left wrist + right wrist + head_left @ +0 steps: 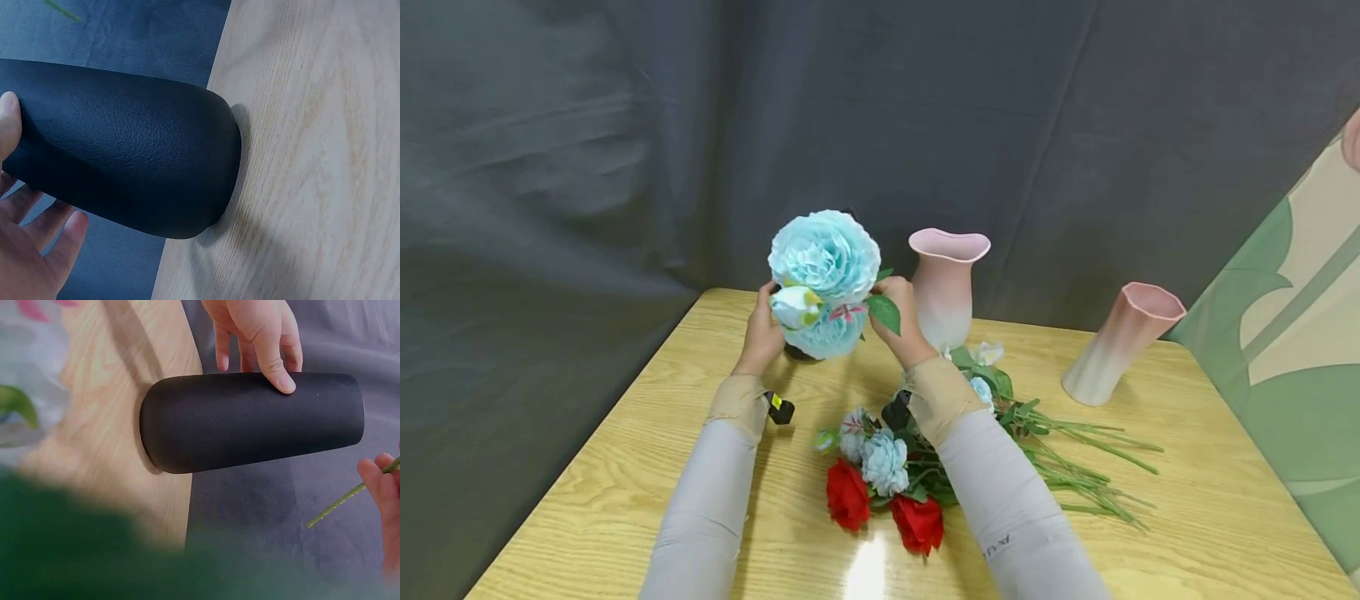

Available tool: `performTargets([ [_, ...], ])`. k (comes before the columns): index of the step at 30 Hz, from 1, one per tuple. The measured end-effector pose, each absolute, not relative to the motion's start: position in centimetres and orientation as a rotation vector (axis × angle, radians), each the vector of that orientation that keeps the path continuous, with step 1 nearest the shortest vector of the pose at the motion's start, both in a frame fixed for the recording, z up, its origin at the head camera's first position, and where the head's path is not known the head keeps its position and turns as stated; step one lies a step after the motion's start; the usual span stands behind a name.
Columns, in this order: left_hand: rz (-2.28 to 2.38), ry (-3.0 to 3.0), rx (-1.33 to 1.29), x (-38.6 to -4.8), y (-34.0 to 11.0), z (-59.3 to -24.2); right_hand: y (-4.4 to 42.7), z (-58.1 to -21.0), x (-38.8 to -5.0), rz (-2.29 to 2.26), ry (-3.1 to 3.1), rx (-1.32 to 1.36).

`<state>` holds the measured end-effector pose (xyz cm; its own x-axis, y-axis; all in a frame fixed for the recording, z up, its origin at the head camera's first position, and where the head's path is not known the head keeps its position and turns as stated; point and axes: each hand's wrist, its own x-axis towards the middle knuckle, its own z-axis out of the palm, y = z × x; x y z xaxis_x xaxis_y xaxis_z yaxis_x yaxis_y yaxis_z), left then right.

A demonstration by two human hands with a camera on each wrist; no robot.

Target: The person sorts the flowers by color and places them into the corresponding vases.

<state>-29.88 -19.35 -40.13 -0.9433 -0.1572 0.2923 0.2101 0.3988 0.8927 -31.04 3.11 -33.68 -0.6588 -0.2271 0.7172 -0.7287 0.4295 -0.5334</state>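
On our bench (625,467), we hold the black vase (225,422) upright with our left hand (262,334) and pinch a slanting green stem (340,503) in our right hand (910,329), its tip pointing down outside the vase's right side.

The type of premises cannot be established with certainty; a staged work area, of the studio or lab kind, is suggested. A wood-grain table (595,517) is backed by plain, creased dark grey cloth (880,108), by which anything beyond is hidden. At the right, a large leaf-patterned surface (1262,358) is noted. A floral character is lent by loose flowers (885,462), a black vase (125,144) and two pink-and-white vases (943,292).
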Motion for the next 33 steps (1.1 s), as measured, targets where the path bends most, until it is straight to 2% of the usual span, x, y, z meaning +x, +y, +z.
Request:
performTargets([
  [6,-1.492,-2.322,-0.088,-30.0,-19.5,-40.6,2.3,-32.4,-31.7,1.367,-2.129,0.801],
  [19,-1.507,-2.372,-0.111,-30.1,-19.1,-40.1,1.1,-30.2,-32.7,1.368,-2.552,0.391],
  [27,-1.526,-2.343,-0.103,-29.8,-18.9,-40.3,1.2,-29.5,-33.4,1.584,-1.98,0.736],
  [33,-1.521,-2.318,-0.134,-30.4,-18.8,-40.5,1.2,-28.8,-33.6,1.367,-1.895,0.889],
])
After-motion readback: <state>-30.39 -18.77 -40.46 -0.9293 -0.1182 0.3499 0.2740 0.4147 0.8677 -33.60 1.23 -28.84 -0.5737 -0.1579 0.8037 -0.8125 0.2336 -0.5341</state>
